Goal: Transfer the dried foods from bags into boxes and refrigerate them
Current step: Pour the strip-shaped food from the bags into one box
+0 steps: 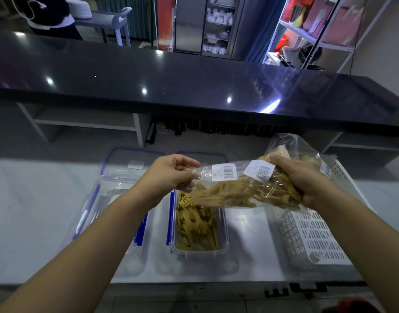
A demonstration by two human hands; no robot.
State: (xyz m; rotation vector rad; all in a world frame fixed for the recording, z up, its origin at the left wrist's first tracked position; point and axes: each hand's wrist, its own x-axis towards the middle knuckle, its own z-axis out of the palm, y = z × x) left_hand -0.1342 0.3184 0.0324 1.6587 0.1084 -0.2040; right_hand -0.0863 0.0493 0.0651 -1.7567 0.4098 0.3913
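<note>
You're mid-pour here. Your left hand (173, 175) pinches the mouth end of the clear bag (239, 190), and your right hand (307, 179) is wrapped round its fat right end. The bag hangs tilted just above the middle box (198, 253), which already has a layer of yellow dried strips (196, 222) in it. Plenty left in the bag though. I'd say next you lift the right end higher and keep the mouth over the box so nothing spills on the white counter (35, 199). Empty box (103, 193) on the left, white basket (318, 236) on the right.
</note>
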